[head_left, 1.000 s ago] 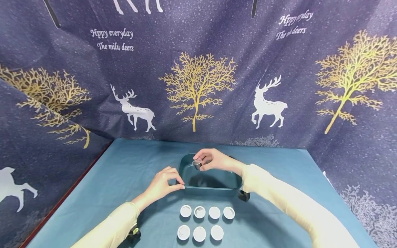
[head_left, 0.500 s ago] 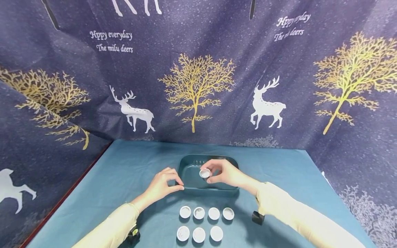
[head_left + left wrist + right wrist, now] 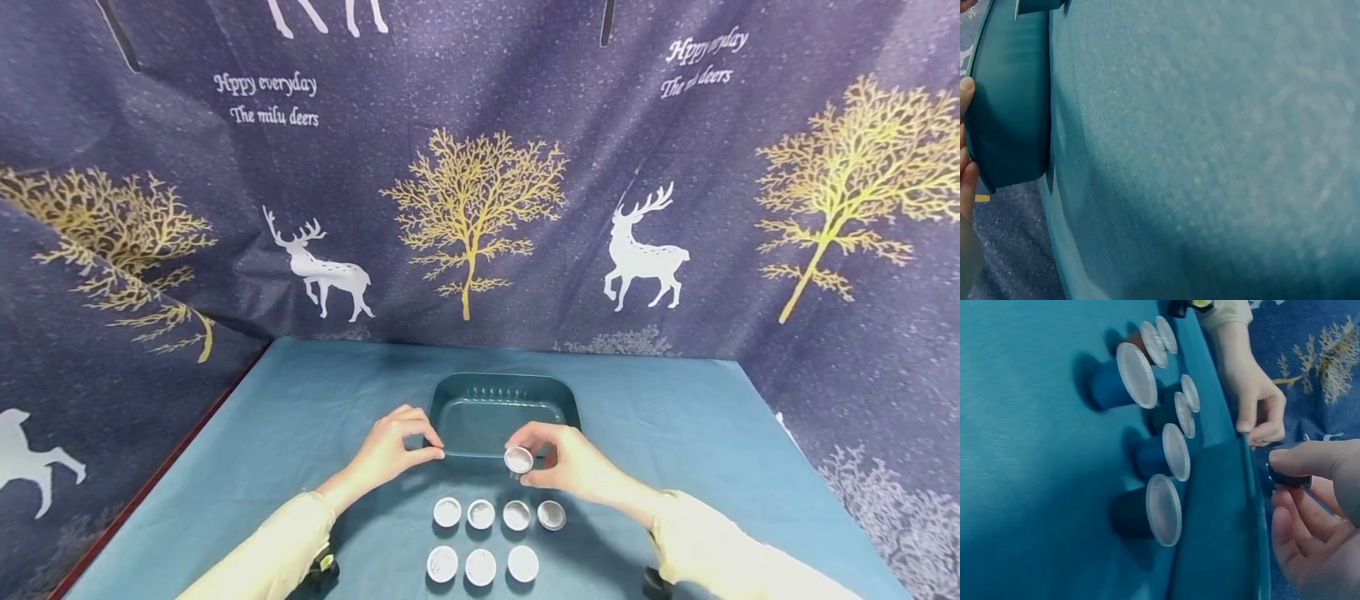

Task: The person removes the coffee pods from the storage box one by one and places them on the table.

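My right hand (image 3: 566, 462) pinches a coffee capsule (image 3: 518, 459) by its sides, its pale lid facing up, over the near rim of the dark green tray (image 3: 480, 425). In the right wrist view the capsule's dark body (image 3: 1288, 476) shows between thumb and fingers. At the tray's left front corner my left hand (image 3: 401, 442) pinches the rim. The left wrist view has its thumb and fingers on that edge of the tray (image 3: 1013, 106). No capsule shows on the visible tray floor.
Several capsules (image 3: 481, 514) stand lid up in a row in front of the tray, with three more (image 3: 481, 567) in a nearer row. A teal cloth (image 3: 330, 400) covers the table. Behind hangs a dark blue curtain (image 3: 420, 100) with printed deer and trees.
My right hand has carried the capsule from above the tray's inside toward me and to the right, to the near rim. The left hand has kept its place on the corner.
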Demonstrator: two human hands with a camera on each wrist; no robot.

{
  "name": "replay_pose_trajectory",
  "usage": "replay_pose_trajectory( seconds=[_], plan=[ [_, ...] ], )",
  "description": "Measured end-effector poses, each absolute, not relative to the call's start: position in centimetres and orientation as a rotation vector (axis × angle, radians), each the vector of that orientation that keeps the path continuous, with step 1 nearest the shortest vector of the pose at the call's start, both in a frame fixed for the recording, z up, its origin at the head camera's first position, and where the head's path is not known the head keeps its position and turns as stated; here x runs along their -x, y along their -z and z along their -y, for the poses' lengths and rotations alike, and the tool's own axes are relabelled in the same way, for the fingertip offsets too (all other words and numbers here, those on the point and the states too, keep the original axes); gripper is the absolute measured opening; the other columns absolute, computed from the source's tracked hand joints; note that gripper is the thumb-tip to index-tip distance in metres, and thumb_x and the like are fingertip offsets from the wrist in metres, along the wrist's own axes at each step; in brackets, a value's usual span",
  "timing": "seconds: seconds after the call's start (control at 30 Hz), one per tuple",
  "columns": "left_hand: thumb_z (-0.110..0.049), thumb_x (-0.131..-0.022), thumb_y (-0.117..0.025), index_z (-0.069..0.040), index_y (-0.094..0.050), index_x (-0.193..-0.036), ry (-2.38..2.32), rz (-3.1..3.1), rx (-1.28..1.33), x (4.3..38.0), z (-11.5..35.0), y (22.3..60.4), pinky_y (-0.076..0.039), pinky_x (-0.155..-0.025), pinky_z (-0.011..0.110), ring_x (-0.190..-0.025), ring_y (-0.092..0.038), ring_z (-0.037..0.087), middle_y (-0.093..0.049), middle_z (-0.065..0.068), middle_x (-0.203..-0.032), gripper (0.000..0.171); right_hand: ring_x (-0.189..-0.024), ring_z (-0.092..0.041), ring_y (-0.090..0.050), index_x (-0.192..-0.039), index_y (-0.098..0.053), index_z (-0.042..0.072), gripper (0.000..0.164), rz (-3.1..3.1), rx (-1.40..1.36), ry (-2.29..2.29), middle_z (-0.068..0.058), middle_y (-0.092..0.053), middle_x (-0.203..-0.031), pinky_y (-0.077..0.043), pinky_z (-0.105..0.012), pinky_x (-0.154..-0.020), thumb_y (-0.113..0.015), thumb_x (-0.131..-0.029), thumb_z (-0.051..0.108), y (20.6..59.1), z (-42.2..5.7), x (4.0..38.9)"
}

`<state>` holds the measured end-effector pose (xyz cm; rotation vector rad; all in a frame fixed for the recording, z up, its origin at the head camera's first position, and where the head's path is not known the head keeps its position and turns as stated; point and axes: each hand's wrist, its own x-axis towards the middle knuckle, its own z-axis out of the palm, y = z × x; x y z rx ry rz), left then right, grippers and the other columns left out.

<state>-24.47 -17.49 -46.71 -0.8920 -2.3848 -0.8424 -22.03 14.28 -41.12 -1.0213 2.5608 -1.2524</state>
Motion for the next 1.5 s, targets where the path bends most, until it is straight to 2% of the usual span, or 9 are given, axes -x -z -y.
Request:
replay_pose_trajectory(
  seconds=[0.23, 0.43, 0.6, 0.77, 0.93, 1.13, 1.23, 1.5],
  plan=[
    [-0.034, -0.072, -0.087, -0.036, -0.073, -0.08, 0.841, 2.386, 0.88, 24.5, 17.4, 46.9, -0.05, -0.076, 0.026, -0.082, -0.055, 0.003, -0.063, -0.021, -0.079, 0.016, -0.083, -0.003, -0.06, -0.107, -0.066, 0.028, 0.038, -2.587, 1.061, 1.26, 0.009, -0.069, -0.092, -0.05, -0.024, -0.064, -0.083, -0.077, 0.011, 42.0, -15.1, 20.1],
    [-0.035, -0.071, -0.087, -0.036, -0.073, -0.079, 0.837, 2.383, 0.871, 24.6, 17.5, 47.0, -0.05, -0.076, 0.026, -0.083, -0.053, -0.001, -0.062, -0.022, -0.079, 0.017, -0.084, -0.003, -0.059, -0.106, -0.066, 0.028, 0.041, -2.636, 1.159, 1.302, 0.011, -0.069, -0.098, -0.049, -0.024, -0.065, -0.085, -0.074, 0.012, 43.0, -16.1, 18.3],
    [-0.035, -0.071, -0.087, -0.036, -0.073, -0.08, 0.842, 2.392, 0.861, 24.6, 17.6, 47.1, -0.05, -0.076, 0.026, -0.083, -0.054, 0.0, -0.062, -0.023, -0.08, 0.017, -0.082, -0.008, -0.058, -0.107, -0.066, 0.026, 0.045, -2.673, 1.248, 1.32, 0.011, -0.068, -0.098, -0.048, -0.024, -0.063, -0.086, -0.071, 0.008, 43.8, -16.7, 16.8],
    [-0.035, -0.071, -0.087, -0.035, -0.073, -0.079, 0.847, 2.39, 0.858, 24.5, 17.5, 47.0, -0.05, -0.076, 0.026, -0.083, -0.054, 0.001, -0.062, -0.022, -0.08, 0.016, -0.083, -0.005, -0.057, -0.108, -0.065, 0.027, 0.048, -2.705, 1.228, 1.306, 0.012, -0.066, -0.098, -0.047, -0.021, -0.064, -0.085, -0.07, 0.004, 44.5, -17.1, 15.8],
    [-0.035, -0.07, -0.087, -0.035, -0.073, -0.079, 0.842, 2.386, 0.857, 24.4, 17.5, 46.9, -0.05, -0.075, 0.026, -0.083, -0.054, 0.001, -0.063, -0.022, -0.08, 0.017, -0.084, -0.002, -0.056, -0.107, -0.064, 0.028, 0.047, -2.753, 1.228, 1.269, 0.014, -0.067, -0.098, -0.045, -0.019, -0.064, -0.084, -0.07, 0.006, 45.7, -17.6, 15.0],
    [-0.035, -0.071, -0.087, -0.035, -0.073, -0.079, 0.847, 2.393, 0.853, 24.3, 17.5, 46.8, -0.05, -0.075, 0.026, -0.083, -0.054, 0.0, -0.063, -0.021, -0.08, 0.017, -0.083, 0.0, -0.053, -0.098, -0.062, 0.029, 0.044, -2.863, 1.317, 1.207, 0.017, -0.063, -0.092, -0.044, -0.018, -0.068, -0.088, -0.067, 0.011, 46.3, -17.9, 14.5],
    [-0.035, -0.071, -0.087, -0.035, -0.073, -0.079, 0.846, 2.392, 0.851, 24.3, 17.5, 46.9, -0.05, -0.076, 0.026, -0.083, -0.054, 0.001, -0.063, -0.021, -0.079, 0.017, -0.084, 0.001, -0.052, -0.097, -0.061, 0.03, 0.046, -2.917, 1.334, 1.147, 0.018, -0.061, -0.091, -0.044, -0.018, -0.072, -0.089, -0.065, 0.013, 46.7, -18.1, 14.3],
    [-0.033, -0.071, -0.088, -0.035, -0.073, -0.079, 0.843, 2.386, 0.857, 24.4, 17.5, 46.8, -0.05, -0.077, 0.027, -0.084, -0.054, 0.0, -0.064, -0.02, -0.079, 0.017, -0.082, 0.003, -0.053, -0.096, -0.06, 0.031, 0.049, -2.981, 1.277, 1.071, 0.021, -0.056, -0.088, -0.046, -0.016, -0.072, -0.09, -0.06, 0.014, 47.7, -18.2, 14.1]
  ],
)
